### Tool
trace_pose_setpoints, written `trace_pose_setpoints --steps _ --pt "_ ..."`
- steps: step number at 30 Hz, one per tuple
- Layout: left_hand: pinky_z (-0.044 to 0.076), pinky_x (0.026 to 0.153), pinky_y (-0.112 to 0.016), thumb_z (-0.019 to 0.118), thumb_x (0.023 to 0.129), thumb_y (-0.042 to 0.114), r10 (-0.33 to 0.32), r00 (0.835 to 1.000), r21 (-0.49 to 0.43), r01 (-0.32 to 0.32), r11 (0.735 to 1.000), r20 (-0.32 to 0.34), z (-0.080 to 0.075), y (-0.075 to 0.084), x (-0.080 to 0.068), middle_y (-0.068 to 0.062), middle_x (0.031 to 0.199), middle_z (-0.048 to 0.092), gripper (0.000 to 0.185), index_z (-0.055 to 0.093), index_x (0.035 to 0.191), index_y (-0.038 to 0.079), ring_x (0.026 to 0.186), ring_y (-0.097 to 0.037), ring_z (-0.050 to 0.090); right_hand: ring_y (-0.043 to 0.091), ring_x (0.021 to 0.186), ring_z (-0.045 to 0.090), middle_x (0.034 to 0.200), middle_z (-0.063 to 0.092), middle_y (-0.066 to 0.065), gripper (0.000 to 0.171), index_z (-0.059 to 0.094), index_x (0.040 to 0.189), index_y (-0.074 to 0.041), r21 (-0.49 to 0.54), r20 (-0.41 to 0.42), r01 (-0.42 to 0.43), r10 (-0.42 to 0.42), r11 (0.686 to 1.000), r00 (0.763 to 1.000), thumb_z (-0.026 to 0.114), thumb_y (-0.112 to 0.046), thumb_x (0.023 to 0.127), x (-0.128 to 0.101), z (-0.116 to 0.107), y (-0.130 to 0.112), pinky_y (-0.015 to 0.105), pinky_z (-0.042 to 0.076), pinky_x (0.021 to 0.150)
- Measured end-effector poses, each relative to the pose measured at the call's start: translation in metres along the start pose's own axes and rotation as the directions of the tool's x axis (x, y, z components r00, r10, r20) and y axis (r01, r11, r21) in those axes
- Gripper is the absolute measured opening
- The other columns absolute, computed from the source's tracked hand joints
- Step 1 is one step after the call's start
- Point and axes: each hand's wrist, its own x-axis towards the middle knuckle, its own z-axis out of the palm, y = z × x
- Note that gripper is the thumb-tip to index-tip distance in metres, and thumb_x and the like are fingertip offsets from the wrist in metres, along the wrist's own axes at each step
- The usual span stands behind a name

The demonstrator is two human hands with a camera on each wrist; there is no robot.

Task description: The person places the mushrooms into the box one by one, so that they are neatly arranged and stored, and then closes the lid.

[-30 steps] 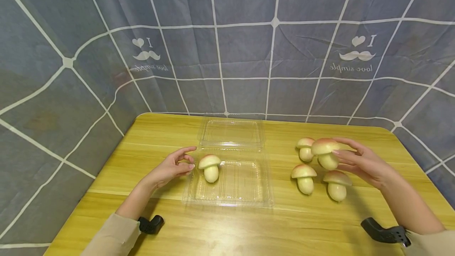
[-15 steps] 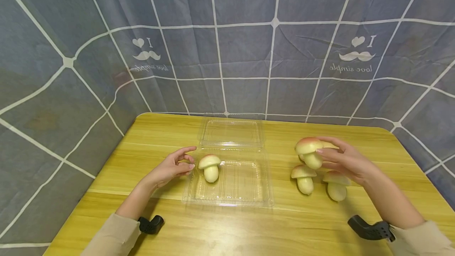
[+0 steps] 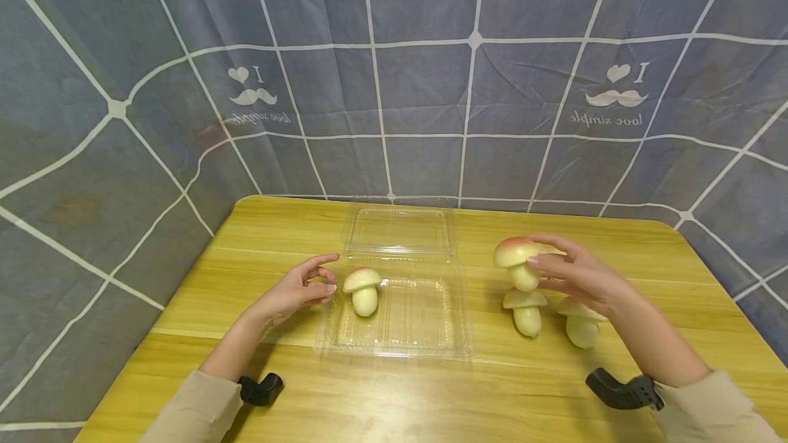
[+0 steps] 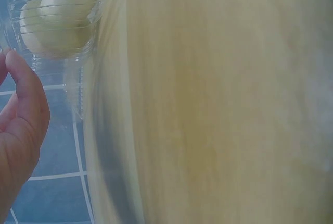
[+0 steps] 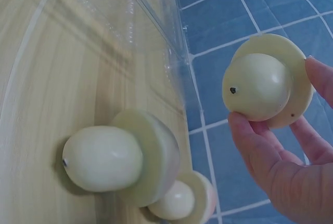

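Observation:
My right hand grips a toy mushroom, cream with a reddish cap top, above the right part of the table. The right wrist view shows its rounded stem between thumb and fingers. Below it stand another toy mushroom and, partly behind the wrist, a third one. My left hand is at the left rim of a clear plastic clamshell box, fingers bent loosely and fingertips right at the edge. One toy mushroom lies in the box's left side.
The box's lid lies folded back toward the far edge of the wooden table. A grey-blue curtain with white grid lines hangs behind and beside the table. Black wrist mounts sit on both cuffs.
My right hand has carried its mushroom leftward, passing in front of the mushroom at the back, which is now mostly hidden. The left hand and the box have stayed put.

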Motion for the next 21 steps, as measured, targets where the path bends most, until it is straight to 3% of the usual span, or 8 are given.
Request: trace_pose_setpoints --steps 8,15,21 --pt "0.049 0.068 -0.022 0.058 0.089 0.002 -0.002 1.000 0.000 0.002 1.000 -0.001 0.001 0.001 -0.001 -0.011 0.106 0.045 0.064 0.025 0.145 0.001 0.078 -0.010 0.054 0.014 0.098 0.059 0.111 0.056 0.001 0.052 0.034 0.139 -0.005 -0.014 0.007 -0.006 0.006 1.000 1.000 0.056 -0.012 0.093 0.008 0.011 -0.004 0.031 0.049 0.084" --pt "0.049 0.067 -0.022 0.058 0.090 0.003 -0.001 1.000 -0.002 0.001 1.000 0.004 0.001 0.000 -0.001 -0.011 0.106 0.045 0.064 0.025 0.145 0.001 0.077 -0.010 0.054 0.014 0.093 0.060 0.106 0.059 0.000 0.049 0.038 0.136 -0.008 0.003 0.024 -0.034 0.034 0.999 0.999 0.058 -0.013 0.092 0.016 0.023 -0.007 0.035 0.050 0.083" --pt "0.048 0.067 -0.021 0.058 0.089 0.002 0.000 1.000 -0.002 0.000 1.000 -0.002 0.001 0.001 -0.001 -0.011 0.105 0.045 0.064 0.025 0.144 0.001 0.076 -0.010 0.054 0.013 0.095 0.057 0.106 0.057 0.001 0.063 0.029 0.142 0.000 -0.015 0.043 -0.053 0.054 0.998 0.998 0.061 -0.017 0.091 0.023 0.035 -0.009 0.043 0.045 0.089"
